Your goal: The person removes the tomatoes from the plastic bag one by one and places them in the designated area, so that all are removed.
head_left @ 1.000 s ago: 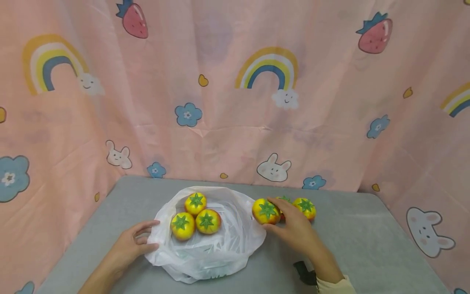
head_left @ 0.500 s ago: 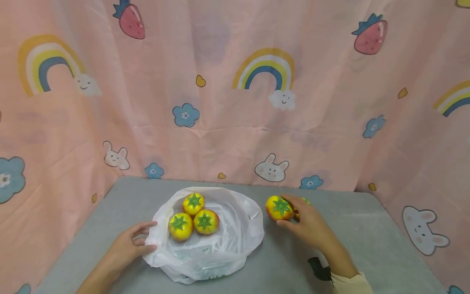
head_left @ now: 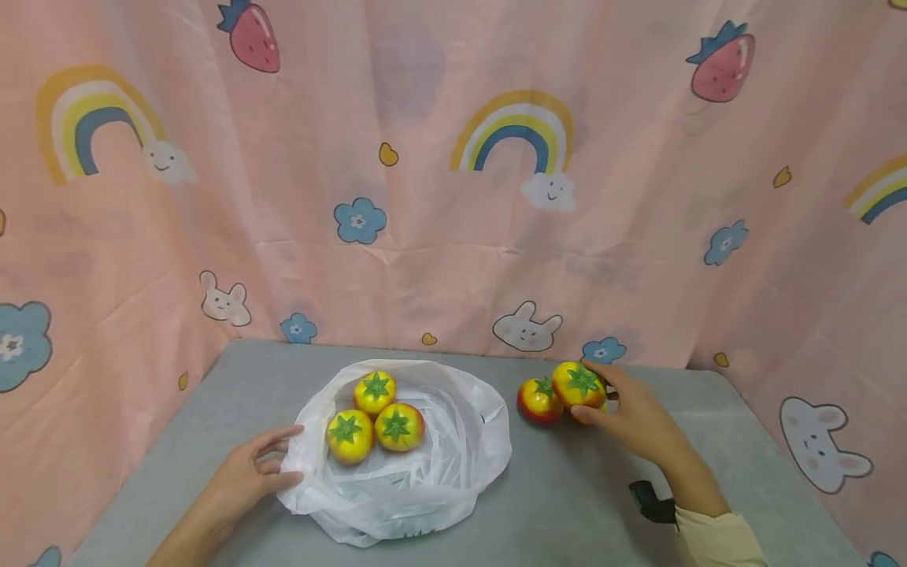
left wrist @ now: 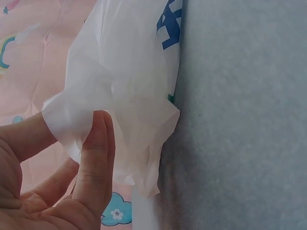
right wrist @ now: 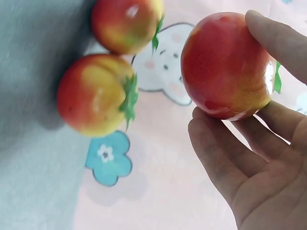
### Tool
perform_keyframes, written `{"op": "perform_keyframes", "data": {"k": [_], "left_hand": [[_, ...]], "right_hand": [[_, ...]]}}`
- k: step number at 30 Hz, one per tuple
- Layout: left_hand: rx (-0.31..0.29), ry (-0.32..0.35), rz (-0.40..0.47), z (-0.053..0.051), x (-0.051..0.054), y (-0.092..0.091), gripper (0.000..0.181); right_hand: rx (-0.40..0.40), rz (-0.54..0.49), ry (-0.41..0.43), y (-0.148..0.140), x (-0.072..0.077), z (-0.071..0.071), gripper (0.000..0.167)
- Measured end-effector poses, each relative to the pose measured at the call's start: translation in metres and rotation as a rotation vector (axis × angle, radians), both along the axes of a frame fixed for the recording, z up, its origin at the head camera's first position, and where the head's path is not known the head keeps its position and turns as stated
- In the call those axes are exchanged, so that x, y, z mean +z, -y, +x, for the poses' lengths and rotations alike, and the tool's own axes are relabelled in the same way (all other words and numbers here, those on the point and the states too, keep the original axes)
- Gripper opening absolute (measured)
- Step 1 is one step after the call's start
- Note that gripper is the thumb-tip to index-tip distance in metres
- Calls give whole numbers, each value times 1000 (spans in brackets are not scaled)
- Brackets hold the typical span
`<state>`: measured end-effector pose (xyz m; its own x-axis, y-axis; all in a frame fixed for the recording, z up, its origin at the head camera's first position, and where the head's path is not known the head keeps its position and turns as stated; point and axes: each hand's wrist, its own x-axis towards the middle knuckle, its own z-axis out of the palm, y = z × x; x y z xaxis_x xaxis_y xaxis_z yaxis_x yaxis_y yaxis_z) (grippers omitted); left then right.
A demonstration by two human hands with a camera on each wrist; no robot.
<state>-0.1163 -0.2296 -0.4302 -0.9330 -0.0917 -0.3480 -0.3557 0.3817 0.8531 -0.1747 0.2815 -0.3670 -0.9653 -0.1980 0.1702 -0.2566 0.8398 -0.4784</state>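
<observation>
at left, the left hand (head_left: 246,475) pinches the rim of a white plastic bag (head_left: 397,512) between thumb and fingers; three yellow fruits (head_left: 350,437) sit inside, leaves up. to the right, on the grey table (head_left: 524,488), are two red-and-yellow fruits (head_left: 540,403). just above them is the held fruit (head_left: 577,384), glossy, yellow above and red below, its green star-shaped leaf upward (roundish, no clear long axis). the right hand (head_left: 638,417) grips it, thumb opposite fingers.
</observation>
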Motion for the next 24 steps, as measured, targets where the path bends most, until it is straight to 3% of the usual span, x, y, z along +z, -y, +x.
{"op": "perform_keyframes", "data": {"k": [24], "left_hand": [[-6, -9, 16, -1, -1, 0, 79]], "right_hand": [[-69, 51, 56, -49, -8, -16, 82]]}}
